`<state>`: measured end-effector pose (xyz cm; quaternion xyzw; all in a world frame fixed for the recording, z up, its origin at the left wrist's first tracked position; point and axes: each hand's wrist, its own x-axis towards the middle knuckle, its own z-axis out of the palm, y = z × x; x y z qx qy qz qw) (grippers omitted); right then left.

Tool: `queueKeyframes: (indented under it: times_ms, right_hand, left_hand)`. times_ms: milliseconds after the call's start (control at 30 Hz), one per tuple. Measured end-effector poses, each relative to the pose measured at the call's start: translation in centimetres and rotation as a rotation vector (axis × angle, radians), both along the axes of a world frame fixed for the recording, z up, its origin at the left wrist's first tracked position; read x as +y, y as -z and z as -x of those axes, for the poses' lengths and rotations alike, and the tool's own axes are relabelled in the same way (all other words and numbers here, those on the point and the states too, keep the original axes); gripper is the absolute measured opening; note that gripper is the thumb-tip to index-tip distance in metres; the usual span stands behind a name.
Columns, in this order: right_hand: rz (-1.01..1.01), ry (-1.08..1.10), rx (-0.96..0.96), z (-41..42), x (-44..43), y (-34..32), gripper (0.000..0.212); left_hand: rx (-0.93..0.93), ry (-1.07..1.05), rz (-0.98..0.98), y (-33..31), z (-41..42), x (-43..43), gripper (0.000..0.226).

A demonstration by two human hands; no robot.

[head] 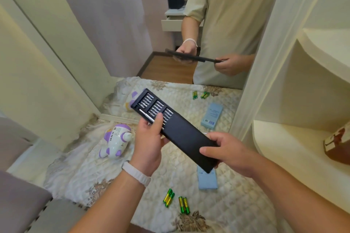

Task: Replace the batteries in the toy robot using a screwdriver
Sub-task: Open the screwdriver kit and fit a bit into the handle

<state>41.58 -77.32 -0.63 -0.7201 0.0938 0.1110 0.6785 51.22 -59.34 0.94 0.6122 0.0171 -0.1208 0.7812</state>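
I hold a long black screwdriver kit (181, 134) above the table with both hands. Its inner tray (151, 106) is slid partly out at the far end, showing rows of bits and a silver screwdriver shaft (146, 115). My left hand (149, 138) grips the tray end, with the thumb lying over the screwdriver. My right hand (227, 149) clasps the near end of the black sleeve. The white and purple toy robot (116, 141) lies on its side on the cloth, left of my left hand. Two pairs of green-yellow batteries (169, 197) (184, 205) lie near the front.
A pale blue box (207, 178) lies under the kit on the quilted floral cloth (236, 204). A mirror (189, 73) stands at the back of the table and repeats the scene. A cream shelf at the right holds a brown jar (337, 145).
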Motion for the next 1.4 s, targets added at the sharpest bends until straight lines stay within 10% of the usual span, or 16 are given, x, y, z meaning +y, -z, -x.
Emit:
queueKeyframes:
  times_ms: [400,1067,1400]
  right_hand:
    - [0.105,-0.090,0.098,0.4,1.5,2.1,0.006]
    - [1.142,-0.334,-0.116,-15.1,4.5,19.4,0.030]
    - [1.151,-0.392,-0.061,-13.7,5.7,22.5,0.046]
  left_hand:
    - [0.087,-0.099,0.018,2.7,-2.2,2.7,0.021]
    - [0.366,-0.039,-0.097,14.2,-7.8,8.0,0.020]
    - [0.450,0.037,-0.160,16.3,-9.1,7.3,0.020]
